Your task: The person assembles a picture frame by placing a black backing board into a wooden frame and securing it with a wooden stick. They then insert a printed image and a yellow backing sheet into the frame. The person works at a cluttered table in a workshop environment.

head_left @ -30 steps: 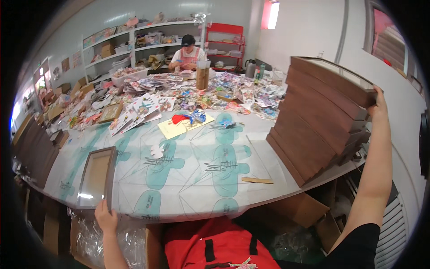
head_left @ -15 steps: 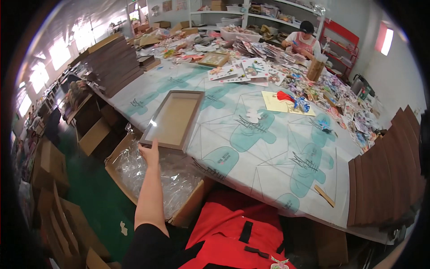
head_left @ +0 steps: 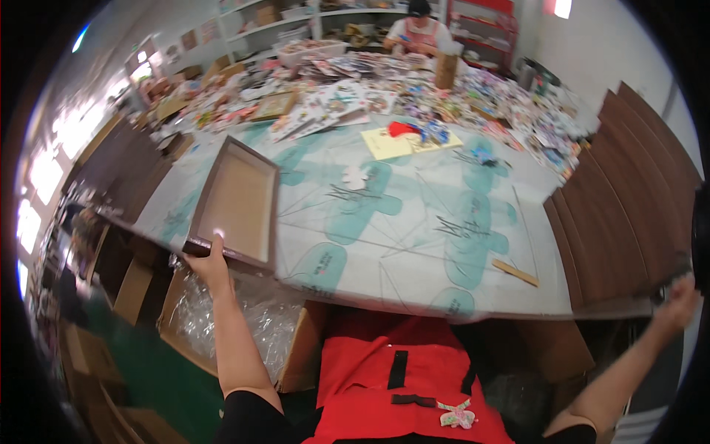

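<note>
Long worktable (head_left: 414, 244) under a pale cover printed with teal shapes; far end heaped with coloured paper scraps (head_left: 384, 89). White walls. Shelving (head_left: 296, 18) along the back, red rack (head_left: 492, 18) beside it. Bright windows (head_left: 44, 177) at left. Green floor (head_left: 140, 370), open cardboard boxes (head_left: 133, 288) below the table edge.

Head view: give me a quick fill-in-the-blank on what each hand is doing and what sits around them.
1. The left hand grips the near edge of a shallow brown ____.
2. The right hand reaches to the stack of brown frames at the table's ____ end.
3. Under the table edge, beside the left forearm, a cardboard box holds clear ____.
4. The flat wooden stick lies on the table, ____ both hands.

Missing words: frame; right; plastic; apart from
</note>
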Demonstrator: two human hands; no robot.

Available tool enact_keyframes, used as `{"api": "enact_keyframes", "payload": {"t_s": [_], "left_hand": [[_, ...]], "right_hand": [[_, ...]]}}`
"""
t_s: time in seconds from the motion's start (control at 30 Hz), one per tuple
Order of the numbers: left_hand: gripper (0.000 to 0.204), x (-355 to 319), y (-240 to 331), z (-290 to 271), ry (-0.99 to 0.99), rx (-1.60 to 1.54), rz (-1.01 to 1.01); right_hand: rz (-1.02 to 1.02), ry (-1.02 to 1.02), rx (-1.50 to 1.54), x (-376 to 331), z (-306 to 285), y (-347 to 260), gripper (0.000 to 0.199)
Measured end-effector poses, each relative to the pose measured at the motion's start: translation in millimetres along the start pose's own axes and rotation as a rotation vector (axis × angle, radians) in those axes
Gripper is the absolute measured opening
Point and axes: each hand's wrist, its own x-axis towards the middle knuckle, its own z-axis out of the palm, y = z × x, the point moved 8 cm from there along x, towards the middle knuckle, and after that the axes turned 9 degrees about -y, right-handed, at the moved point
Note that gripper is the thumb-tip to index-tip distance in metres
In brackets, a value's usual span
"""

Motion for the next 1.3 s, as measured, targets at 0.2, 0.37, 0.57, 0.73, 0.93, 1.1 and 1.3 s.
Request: {"api": "enact_keyframes", "payload": {"t_s": [0.2, 0.37, 0.57, 0.73, 0.93, 1.1, 1.3], "left_hand": [[0.050, -89, 74, 98, -0.416, 0.555, 0.461], [0.065, -183, 107, 156, -0.719, 0.471, 0.815], [0.034, -270, 98, 175, -0.935, 0.547, 0.986], [0.024, -311, 89, 174, -1.022, 0.604, 1.029], [0.033, -327, 88, 168, -1.230, 0.538, 0.893], [0.053, -289, 96, 139, -1.077, 0.379, 0.667], [0.058, -253, -29, 63, -0.524, -0.273, -0.617]], "right_hand": [[0.230, -0.744, -0.013, -128, 188, -21, 0.011], [0.250, -0.931, -0.147, -210, 245, 43, 0.021], [0.399, -0.966, -0.499, -247, 276, 131, 0.025], [0.484, -1.079, -0.634, -251, 287, 167, 0.022], [0.460, -1.198, -0.785, -243, 298, 160, 0.020], [0.398, -1.222, -0.801, -242, 297, 169, 0.020], [0.468, -0.725, -0.422, -202, 279, 115, 0.021]]}}
